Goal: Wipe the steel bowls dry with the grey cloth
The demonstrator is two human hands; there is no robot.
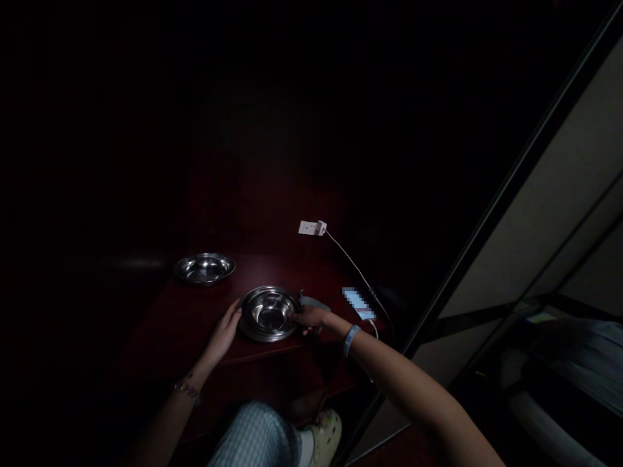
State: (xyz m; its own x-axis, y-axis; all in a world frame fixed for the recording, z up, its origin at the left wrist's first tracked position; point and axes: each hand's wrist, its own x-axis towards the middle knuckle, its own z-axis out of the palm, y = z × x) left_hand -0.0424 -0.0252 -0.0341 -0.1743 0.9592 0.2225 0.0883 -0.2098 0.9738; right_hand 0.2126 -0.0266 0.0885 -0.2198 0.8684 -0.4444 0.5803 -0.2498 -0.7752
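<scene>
A shiny steel bowl (270,310) sits in the middle of a wider steel plate (253,329), on a dark red wooden surface near its front edge. There seems to be more than one rim under the bowl, but I cannot tell how many plates are stacked. My left hand (228,327) holds the plate's left rim, its fingers fairly straight along the edge. On the opposite side, my right hand (311,316) is closed on the right rim, with the thumb side at the bowl. Just behind the right hand lies a grey object (315,302), partly hidden.
Another steel dish (205,269) stands at the back left of the red surface (195,318). To the right lies a phone (359,303) beside a white cable (351,261) from a wall socket (307,227). A glass panel edge (479,230) slants up the right side. My knee (257,434) is below.
</scene>
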